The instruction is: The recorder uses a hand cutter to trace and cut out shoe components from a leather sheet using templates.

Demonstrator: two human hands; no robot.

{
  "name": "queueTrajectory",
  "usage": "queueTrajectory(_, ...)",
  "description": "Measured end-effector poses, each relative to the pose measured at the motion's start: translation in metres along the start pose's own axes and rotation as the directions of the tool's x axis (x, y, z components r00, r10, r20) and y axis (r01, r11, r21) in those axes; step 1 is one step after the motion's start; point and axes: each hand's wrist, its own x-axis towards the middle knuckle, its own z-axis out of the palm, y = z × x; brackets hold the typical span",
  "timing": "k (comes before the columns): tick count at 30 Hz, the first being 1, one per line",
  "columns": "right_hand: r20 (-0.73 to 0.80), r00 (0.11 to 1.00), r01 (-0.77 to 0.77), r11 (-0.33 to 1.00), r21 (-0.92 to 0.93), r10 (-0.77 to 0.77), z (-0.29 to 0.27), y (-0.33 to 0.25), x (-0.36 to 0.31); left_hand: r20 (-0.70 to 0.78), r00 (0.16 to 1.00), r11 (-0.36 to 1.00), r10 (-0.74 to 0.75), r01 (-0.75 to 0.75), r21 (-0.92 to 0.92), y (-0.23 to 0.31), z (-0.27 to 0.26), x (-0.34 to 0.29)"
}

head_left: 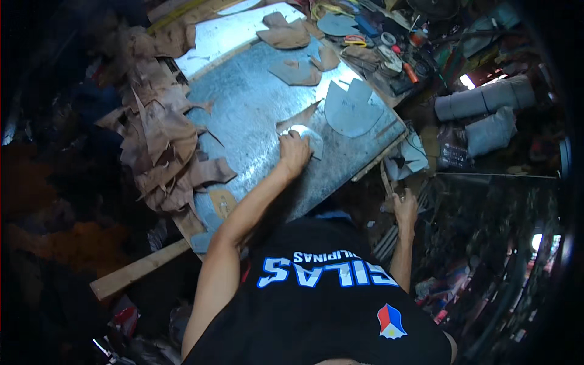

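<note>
My left hand point(295, 153) is over the middle of a metal-topped table, fingers curled onto a small pale-grey pattern piece point(314, 143) that lies flat. Just beyond it is a narrow pointed brown leather scrap point(299, 117). A larger grey rounded pattern piece point(353, 109) with a notched top rests to the right. Off the table's right edge, lower down, my right hand point(406, 210) has its fingers bent beside a thin brownish strip point(387, 180). Whatever those fingers hold is too dark to make out.
Brown leather offcuts point(161, 134) pile along the table's left edge. More cut leather pieces point(295, 72) lie at the far side, near a white board point(228, 39). Orange-handled scissors point(354, 41) and other tools clutter the far right. Wrapped rolls point(485, 97) stand beyond the right edge.
</note>
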Motion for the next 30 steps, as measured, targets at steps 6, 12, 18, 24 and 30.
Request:
queueTrajectory(6,0.053,0.963,0.213,0.865,0.454,-0.265,0.015,-0.080,0.018,-0.160,0.986,0.970,-0.055,0.015,-0.242,-0.030,0.009,-0.007)
queueTrajectory(12,0.376,0.816,0.331,0.889,0.318,-0.438,0.073,-0.206,0.054,-0.060,0.986,0.939,-0.153,0.126,-0.320,-0.033,0.018,-0.019)
queueTrajectory(18,0.356,0.842,0.169,0.825,0.540,-0.406,0.109,-0.215,0.069,0.000,0.975,0.916,-0.223,0.209,-0.344,-0.031,0.020,-0.024)
queueTrajectory(24,0.587,0.717,-0.253,0.645,0.721,-0.376,0.098,-0.205,0.096,0.068,0.971,0.889,-0.230,0.238,-0.392,-0.026,0.002,-0.017)
queueTrajectory(30,0.374,0.749,0.109,0.658,0.745,-0.547,0.045,-0.159,0.175,0.072,0.944,0.851,-0.323,0.323,-0.414,-0.020,0.010,-0.019)
